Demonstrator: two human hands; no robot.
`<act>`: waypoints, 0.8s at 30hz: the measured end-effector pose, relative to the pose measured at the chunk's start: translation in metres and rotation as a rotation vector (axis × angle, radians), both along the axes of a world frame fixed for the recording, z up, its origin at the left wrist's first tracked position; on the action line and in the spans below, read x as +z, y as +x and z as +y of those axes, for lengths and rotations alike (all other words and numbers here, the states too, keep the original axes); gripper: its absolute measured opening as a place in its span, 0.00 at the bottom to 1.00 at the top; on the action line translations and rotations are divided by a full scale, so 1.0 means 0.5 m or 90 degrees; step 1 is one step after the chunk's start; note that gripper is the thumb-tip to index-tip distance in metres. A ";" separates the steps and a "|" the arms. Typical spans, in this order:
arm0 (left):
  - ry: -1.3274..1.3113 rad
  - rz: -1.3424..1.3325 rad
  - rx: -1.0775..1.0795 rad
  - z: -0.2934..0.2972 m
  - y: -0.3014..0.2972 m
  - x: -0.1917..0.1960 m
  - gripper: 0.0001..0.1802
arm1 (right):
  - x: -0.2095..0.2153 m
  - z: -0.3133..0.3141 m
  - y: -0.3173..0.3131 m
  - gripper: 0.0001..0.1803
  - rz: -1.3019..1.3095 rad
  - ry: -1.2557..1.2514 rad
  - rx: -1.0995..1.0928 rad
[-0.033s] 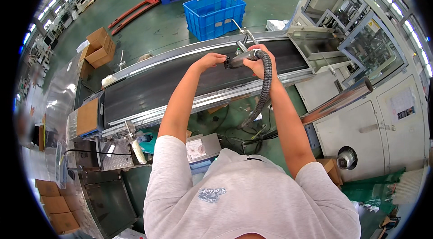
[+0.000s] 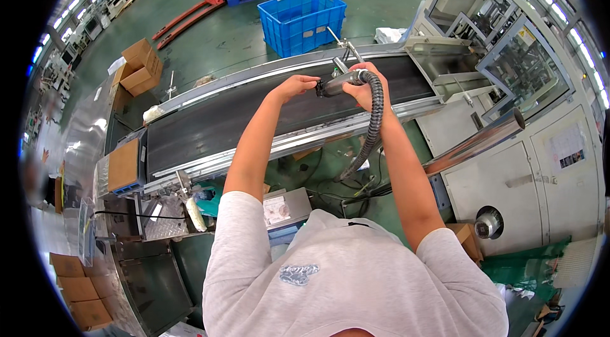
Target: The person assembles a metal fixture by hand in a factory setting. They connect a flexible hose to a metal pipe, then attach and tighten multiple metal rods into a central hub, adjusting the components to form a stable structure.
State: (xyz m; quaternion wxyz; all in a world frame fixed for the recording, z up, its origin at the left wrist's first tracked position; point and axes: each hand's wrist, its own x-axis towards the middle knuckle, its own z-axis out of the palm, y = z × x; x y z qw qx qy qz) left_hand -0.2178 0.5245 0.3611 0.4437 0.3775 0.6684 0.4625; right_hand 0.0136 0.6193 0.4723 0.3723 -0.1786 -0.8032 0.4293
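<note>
Above the conveyor belt [image 2: 222,127], my right hand [image 2: 363,90] is wrapped round a silvery metal nozzle [image 2: 337,85]. A dark ribbed hose [image 2: 373,124] joins the nozzle beside that hand, then curves down toward the floor on the near side of the belt. The nozzle's dark tip points left. My left hand [image 2: 297,87] has its fingertips closed in a pinch at this tip; whether anything small is between them is too fine to see.
Behind the belt, a metal rod bracket [image 2: 348,51] rises near my right hand, and a blue crate [image 2: 305,25] stands on the floor. A guarded machine [image 2: 508,57] is at right, with a shiny pipe [image 2: 476,137] before it. Cardboard [image 2: 124,165] lies at the belt's left end.
</note>
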 end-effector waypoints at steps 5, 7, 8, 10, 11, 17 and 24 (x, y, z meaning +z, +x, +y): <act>0.115 -0.138 0.044 -0.011 -0.004 -0.072 0.24 | 0.001 -0.006 -0.006 0.18 -0.001 -0.019 0.009; 0.090 -0.100 0.091 -0.008 -0.003 -0.071 0.23 | 0.008 -0.007 -0.002 0.19 0.005 -0.038 0.004; 0.052 -0.046 0.124 -0.006 0.007 -0.048 0.23 | 0.010 -0.008 0.002 0.20 0.008 -0.048 0.001; 0.010 0.047 0.185 -0.017 -0.019 -0.053 0.25 | 0.013 -0.028 -0.006 0.20 0.008 -0.042 -0.003; 0.004 0.084 0.205 -0.021 -0.049 -0.074 0.29 | 0.011 -0.035 -0.015 0.20 0.005 -0.032 0.013; -0.118 0.386 0.197 0.046 0.006 -0.026 0.31 | -0.013 0.002 -0.004 0.20 -0.017 -0.014 -0.001; 0.092 -0.051 0.126 0.001 -0.001 -0.088 0.20 | 0.005 -0.021 -0.003 0.19 -0.023 -0.050 0.016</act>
